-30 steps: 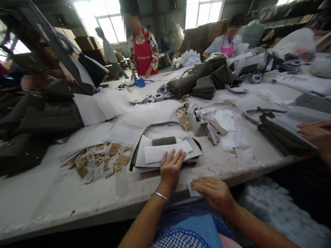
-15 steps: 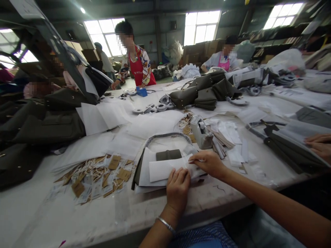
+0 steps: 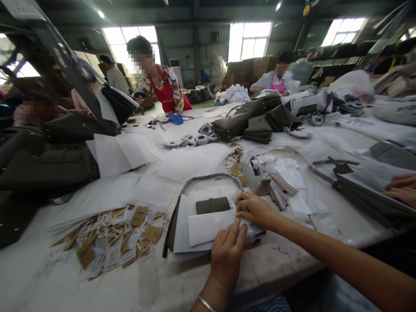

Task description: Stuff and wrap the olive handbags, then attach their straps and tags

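Note:
A dark olive handbag (image 3: 169,234) lies on the table in front of me, its wrapped handle (image 3: 208,177) arching away from me. White sheets cover most of it, and an olive strap-like panel (image 3: 212,205) shows between them. Across the front lies a narrow white sheet (image 3: 204,229). My left hand (image 3: 227,249) rests on the sheet's lower right part, fingers stretched out. At the sheet's right end my right hand (image 3: 255,210) has its fingers bent and pinched at the edge; the fingertips nearly meet those of the left hand. Exactly what lies under them is partly hidden.
A tape dispenser (image 3: 255,173) stands just behind the bag. Brown hang tags (image 3: 139,215) are heaped at left, beside stacked white sheets (image 3: 97,199). Olive bags (image 3: 250,117) lie farther back. Another person's hand (image 3: 403,188) is on a bag at right.
My left hand has slid up and right along the sheet, its fingertips now close to the right hand. The right fingers have curled in more. The view has shifted slightly.

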The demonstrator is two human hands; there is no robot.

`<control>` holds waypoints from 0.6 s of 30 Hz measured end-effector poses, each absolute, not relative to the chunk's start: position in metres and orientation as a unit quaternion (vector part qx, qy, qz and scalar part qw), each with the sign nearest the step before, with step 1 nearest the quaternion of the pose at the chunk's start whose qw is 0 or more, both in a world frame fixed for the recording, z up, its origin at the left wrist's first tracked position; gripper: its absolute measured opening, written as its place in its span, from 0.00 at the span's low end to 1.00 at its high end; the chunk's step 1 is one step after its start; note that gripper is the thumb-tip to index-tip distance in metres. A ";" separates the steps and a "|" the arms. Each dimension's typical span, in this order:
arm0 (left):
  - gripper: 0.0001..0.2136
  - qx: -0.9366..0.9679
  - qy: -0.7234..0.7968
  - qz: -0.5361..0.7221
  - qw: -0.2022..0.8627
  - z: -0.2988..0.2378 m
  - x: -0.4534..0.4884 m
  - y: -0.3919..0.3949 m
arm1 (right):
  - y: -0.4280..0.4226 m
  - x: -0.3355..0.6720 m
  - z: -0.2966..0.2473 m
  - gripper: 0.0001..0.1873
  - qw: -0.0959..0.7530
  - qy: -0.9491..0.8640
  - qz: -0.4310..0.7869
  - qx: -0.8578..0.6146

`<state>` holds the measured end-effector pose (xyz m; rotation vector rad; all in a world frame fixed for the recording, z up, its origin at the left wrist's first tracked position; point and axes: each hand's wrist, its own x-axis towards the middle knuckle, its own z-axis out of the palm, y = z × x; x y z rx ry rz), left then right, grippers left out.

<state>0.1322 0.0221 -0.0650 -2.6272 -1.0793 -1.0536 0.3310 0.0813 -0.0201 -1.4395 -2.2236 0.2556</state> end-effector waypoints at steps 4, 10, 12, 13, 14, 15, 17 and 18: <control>0.17 -0.862 -0.366 -0.346 0.058 -0.068 0.134 0.025 | 0.080 0.330 -0.020 0.05 0.274 -0.799 0.089 -0.528; 0.20 -0.850 -0.369 -0.370 0.058 -0.076 0.136 0.027 | 0.093 0.382 0.015 0.09 0.444 -0.622 0.132 -0.632; 0.21 -0.849 -0.369 -0.374 0.056 -0.076 0.136 0.026 | 0.108 0.407 0.029 0.11 0.466 -0.512 0.200 -0.693; 0.21 -0.848 -0.370 -0.376 0.055 -0.076 0.136 0.026 | 0.117 0.418 0.034 0.10 0.459 -0.479 0.239 -0.709; 0.21 -0.847 -0.370 -0.377 0.054 -0.076 0.136 0.026 | 0.126 0.427 0.037 0.10 0.445 -0.461 0.276 -0.717; 0.22 -0.847 -0.370 -0.378 0.053 -0.077 0.136 0.026 | 0.136 0.434 0.040 0.11 0.428 -0.449 0.313 -0.719; 0.23 -0.848 -0.368 -0.377 0.051 -0.077 0.137 0.026 | 0.153 0.443 0.042 0.14 0.397 -0.414 0.395 -0.717; 0.23 -0.848 -0.368 -0.377 0.049 -0.078 0.137 0.026 | 0.160 0.444 0.043 0.14 0.384 -0.397 0.432 -0.713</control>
